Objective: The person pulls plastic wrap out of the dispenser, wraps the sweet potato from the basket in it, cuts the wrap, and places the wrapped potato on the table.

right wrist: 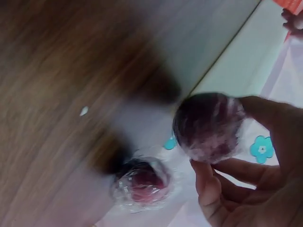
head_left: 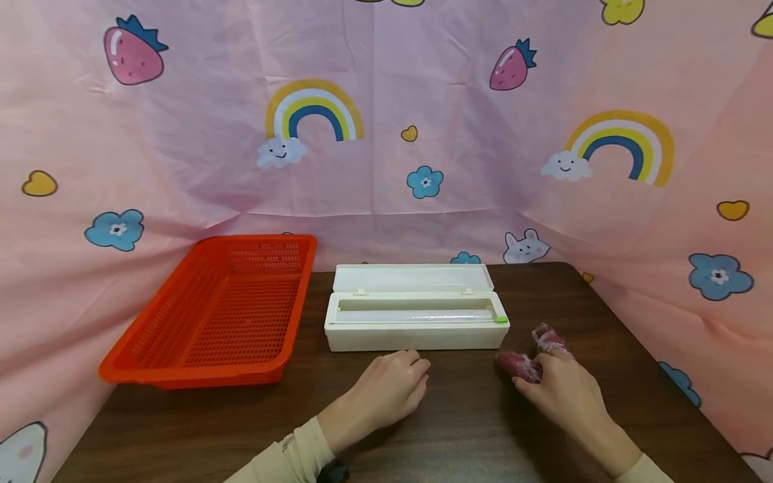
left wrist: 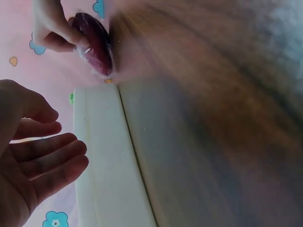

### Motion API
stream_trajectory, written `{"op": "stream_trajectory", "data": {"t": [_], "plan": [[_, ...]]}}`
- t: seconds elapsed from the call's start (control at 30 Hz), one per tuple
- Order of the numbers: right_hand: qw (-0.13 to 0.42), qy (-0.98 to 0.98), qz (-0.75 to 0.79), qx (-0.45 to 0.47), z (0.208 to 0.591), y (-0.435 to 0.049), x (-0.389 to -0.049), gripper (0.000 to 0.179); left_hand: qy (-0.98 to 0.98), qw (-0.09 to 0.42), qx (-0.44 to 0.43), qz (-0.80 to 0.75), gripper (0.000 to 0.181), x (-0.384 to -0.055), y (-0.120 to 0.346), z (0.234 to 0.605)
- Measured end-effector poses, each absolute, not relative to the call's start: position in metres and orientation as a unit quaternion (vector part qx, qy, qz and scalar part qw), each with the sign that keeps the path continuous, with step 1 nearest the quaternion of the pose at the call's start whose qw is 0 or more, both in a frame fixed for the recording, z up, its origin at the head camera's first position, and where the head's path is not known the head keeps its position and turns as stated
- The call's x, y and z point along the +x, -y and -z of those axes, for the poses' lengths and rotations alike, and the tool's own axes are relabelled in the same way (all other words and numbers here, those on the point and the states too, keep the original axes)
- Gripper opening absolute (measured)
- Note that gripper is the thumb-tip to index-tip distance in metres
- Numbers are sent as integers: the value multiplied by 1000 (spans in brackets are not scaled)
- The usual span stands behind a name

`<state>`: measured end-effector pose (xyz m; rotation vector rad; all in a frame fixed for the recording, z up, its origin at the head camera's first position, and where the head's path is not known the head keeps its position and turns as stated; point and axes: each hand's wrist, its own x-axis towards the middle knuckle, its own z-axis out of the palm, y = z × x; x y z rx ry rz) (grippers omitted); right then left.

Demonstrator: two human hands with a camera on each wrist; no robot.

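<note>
My right hand [head_left: 564, 396] is at the right side of the table, gripping a purple-red, elongated piece [head_left: 518, 365] wrapped in clear film. In the right wrist view that wrapped piece [right wrist: 208, 126] sits between thumb and fingers. A second film-wrapped purple-red piece [head_left: 551, 339] lies just beyond the hand; what both are inside the film I cannot tell. My left hand [head_left: 386, 389] is in front of a white cling film box [head_left: 417, 341], its fingers [left wrist: 52, 165] loosely bent and holding nothing. The box's lid stands raised, showing a roll of film [head_left: 413, 315] inside.
An orange-red plastic basket [head_left: 290, 335] stands on the left of the dark wooden table [head_left: 459, 429]. A green slider [head_left: 500, 320] sits at the box's right end. A patterned pink cloth [head_left: 386, 181] hangs behind and along both sides.
</note>
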<state>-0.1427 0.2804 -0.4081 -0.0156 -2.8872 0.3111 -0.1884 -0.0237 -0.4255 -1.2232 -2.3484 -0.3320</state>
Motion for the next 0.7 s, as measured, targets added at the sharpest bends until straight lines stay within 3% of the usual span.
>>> {"op": "stream_trajectory", "data": {"t": [0.27,0.47,0.7], "plan": [[162,981,-105,-8,415,-294,-158,40,859,212,-449,127,5,-182,24,432],[161,985,-63,-27,419,-296,-159,49,858,207,-450,134,5,-181,25,434],[217,974,-50,-27,413,-287,-154,60,859,245,-422,156,26,-176,27,430]]}}
